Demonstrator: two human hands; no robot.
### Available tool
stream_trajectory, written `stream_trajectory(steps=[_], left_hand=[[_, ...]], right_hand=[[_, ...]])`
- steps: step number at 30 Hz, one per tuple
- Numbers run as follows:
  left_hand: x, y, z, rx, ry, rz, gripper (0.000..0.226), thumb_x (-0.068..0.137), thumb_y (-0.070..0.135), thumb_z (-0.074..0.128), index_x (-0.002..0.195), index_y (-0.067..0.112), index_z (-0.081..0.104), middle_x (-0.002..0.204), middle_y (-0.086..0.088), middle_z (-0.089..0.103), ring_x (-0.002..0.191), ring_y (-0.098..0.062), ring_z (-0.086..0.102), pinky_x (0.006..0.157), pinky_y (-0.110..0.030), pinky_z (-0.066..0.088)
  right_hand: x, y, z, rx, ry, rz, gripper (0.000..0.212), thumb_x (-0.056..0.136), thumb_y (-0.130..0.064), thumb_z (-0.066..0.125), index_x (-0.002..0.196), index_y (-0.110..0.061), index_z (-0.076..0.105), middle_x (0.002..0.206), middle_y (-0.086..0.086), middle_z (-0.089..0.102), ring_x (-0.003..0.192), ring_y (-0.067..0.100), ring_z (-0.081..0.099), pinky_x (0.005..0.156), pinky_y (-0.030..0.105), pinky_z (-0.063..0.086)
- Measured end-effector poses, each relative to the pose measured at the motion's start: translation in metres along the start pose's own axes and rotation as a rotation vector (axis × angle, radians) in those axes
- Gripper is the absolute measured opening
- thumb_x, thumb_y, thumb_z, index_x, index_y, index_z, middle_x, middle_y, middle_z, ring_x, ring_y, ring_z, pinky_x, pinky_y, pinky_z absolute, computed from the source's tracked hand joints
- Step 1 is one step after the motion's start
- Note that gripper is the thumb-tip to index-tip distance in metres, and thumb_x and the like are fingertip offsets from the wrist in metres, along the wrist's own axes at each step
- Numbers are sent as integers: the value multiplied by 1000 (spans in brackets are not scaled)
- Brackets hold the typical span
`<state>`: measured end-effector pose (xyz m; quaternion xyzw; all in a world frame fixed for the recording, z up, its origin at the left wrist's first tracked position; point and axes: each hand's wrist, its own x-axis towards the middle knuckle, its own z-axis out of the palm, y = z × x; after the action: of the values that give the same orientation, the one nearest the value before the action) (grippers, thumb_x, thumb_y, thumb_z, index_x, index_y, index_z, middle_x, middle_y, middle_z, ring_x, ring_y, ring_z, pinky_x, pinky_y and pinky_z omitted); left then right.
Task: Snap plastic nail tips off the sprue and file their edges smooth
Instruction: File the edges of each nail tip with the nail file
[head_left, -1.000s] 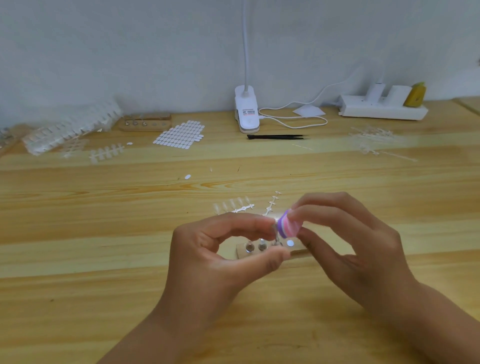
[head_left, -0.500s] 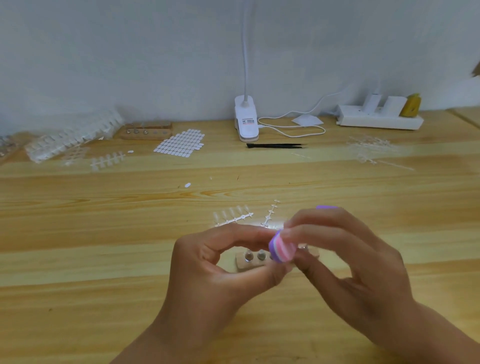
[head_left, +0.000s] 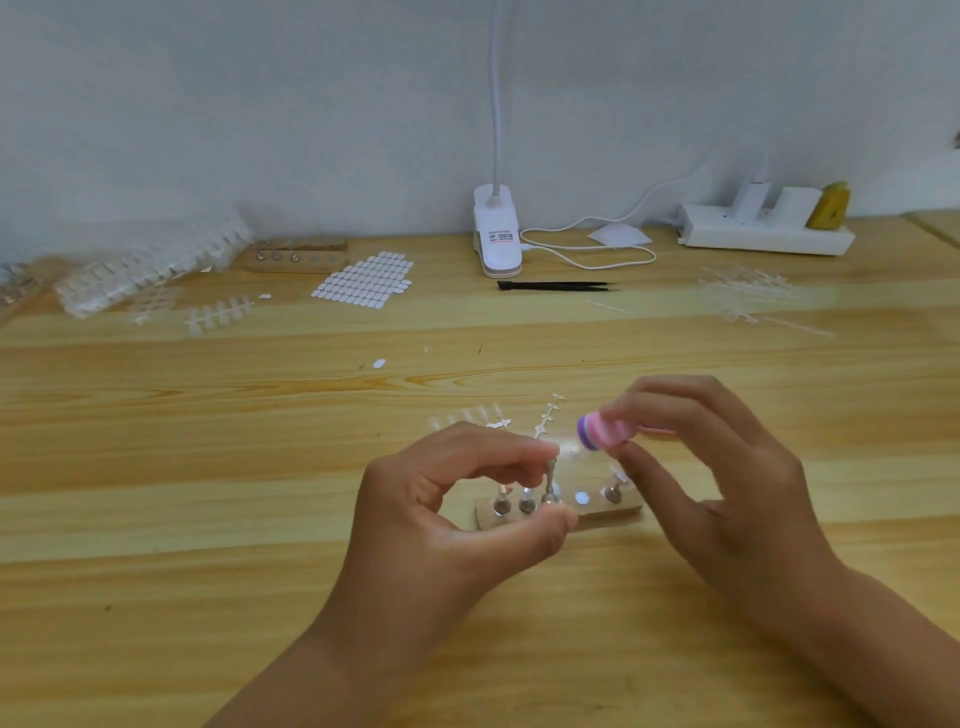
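Note:
My left hand (head_left: 457, 525) pinches a small metal nail stand (head_left: 549, 475) between forefinger and thumb, just above a wooden holder block (head_left: 618, 512) that carries more metal stands. A clear nail tip sits at the stand's top, too small to make out well. My right hand (head_left: 727, 478) grips a pink and purple file block (head_left: 605, 434), held just right of and slightly above the stand's top. A partly used clear sprue (head_left: 470, 418) and a bare sprue stem (head_left: 548, 415) lie on the table behind my hands.
At the back stand a white clip lamp (head_left: 497, 239) with its cable, black tweezers (head_left: 556, 286), a white power strip (head_left: 763, 234), a sheet of white adhesive tabs (head_left: 363, 280), a second wooden holder (head_left: 296, 257), bagged sprues (head_left: 150, 265), and discarded sprue stems (head_left: 748, 296).
My right hand has drawn the file block up and to the right, off the nail stand's top. My left hand holds the stand in much the same place.

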<state>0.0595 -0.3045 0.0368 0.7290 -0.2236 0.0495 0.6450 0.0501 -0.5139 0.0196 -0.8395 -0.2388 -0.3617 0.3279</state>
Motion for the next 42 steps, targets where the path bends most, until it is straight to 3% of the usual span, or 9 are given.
stream_trajectory(steps=[6,11,14,25,31,34,37,40,42], left_hand=[[1,2,3,79,-38,28,26,63,24,85,88,29,78,81,3,73,77,-17,67,74,-24,51],[1,1,2,58,-10,-23,26,58,27,87,83,25,78,77,4,72,72,-13,66,73,-20,50],[0,3,4,77,-28,-10,24,59,26,83,82,29,77,78,3,72,73,-15,66,73,-22,51],[1,0,4,151,-24,-49,25,57,19,84,79,29,76,77,5,71,73,-14,63,71,-19,49],[1,0,4,207,3,-44,40,58,23,85,95,35,75,79,14,68,72,-8,59,71,-12,44],[1,2,5,286,-9,8,57,59,24,84,111,38,67,82,17,69,79,-3,61,74,-9,42],[-1,3,6,401,-6,98,61,60,21,85,116,32,63,83,17,67,82,1,60,76,-8,41],[-3,1,7,477,0,168,58,61,16,87,113,26,65,84,16,66,82,3,57,77,-8,40],[-4,0,9,489,9,196,52,63,15,87,110,23,66,84,15,66,82,3,58,77,-11,41]], right_hand=[[-5,-13,5,77,-63,-139,28,92,4,62,113,-15,65,110,4,61,103,11,61,88,21,49],[2,-6,1,36,-19,-81,27,93,-6,61,113,-24,64,110,-6,60,108,5,59,94,15,44],[-6,-13,7,64,-62,-122,27,93,0,60,116,-15,63,112,1,59,105,10,60,90,19,46],[-6,-11,9,3,-108,-127,29,91,4,64,112,-17,67,108,6,61,101,11,60,88,20,47],[3,-8,-1,15,-26,76,27,90,-7,66,113,-19,59,103,0,61,97,13,62,86,25,50],[1,-22,1,169,-91,168,18,87,-14,60,103,-22,55,98,-3,60,90,17,61,80,26,49],[0,-29,0,358,-200,347,19,87,-11,50,101,-24,48,88,-4,57,76,20,57,68,40,48],[-1,-31,-3,350,-309,382,18,86,-24,41,101,-29,49,81,-9,52,65,8,45,58,20,39],[0,-32,-1,251,-349,294,17,88,-28,44,102,-28,53,85,-21,50,74,0,49,67,8,37]])
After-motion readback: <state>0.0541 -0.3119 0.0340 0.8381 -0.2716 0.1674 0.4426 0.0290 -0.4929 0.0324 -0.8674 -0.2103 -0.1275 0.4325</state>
